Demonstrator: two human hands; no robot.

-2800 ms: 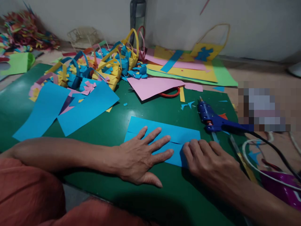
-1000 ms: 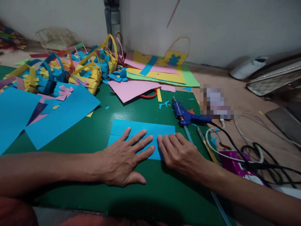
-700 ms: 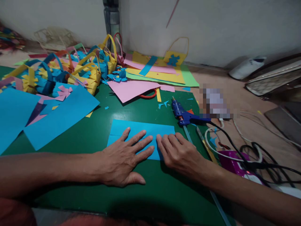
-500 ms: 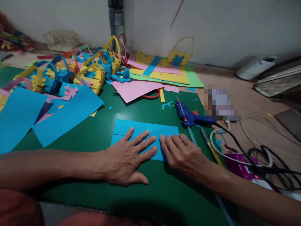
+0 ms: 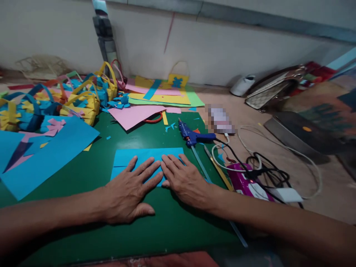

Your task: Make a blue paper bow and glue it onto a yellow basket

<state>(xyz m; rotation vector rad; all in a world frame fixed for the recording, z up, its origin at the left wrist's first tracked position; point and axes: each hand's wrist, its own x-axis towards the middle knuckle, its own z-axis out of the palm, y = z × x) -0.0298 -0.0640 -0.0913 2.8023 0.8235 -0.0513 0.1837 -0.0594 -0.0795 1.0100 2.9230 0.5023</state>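
A blue sheet of paper lies flat on the green board in front of me. It has a short slit or line near its left edge. My left hand rests palm down on the sheet's lower left part, fingers spread. On the right half, my right hand lies with its fingers extended over the paper, tips close to the left fingertips. Both hands cover much of the sheet's lower edge. A blue glue gun lies just beyond the right hand, a clear glue stick protruding from it.
Paper baskets in several colours crowd the left back. Blue sheets lie at left. A pink sheet partly covers red-handled scissors. At right are a utility knife, a purple power strip, tangled cables and a phone.
My right hand's curled fingers have straightened and lie flatter, nearer the left fingertips. The left hand stays spread on the paper. The view has turned to the right.
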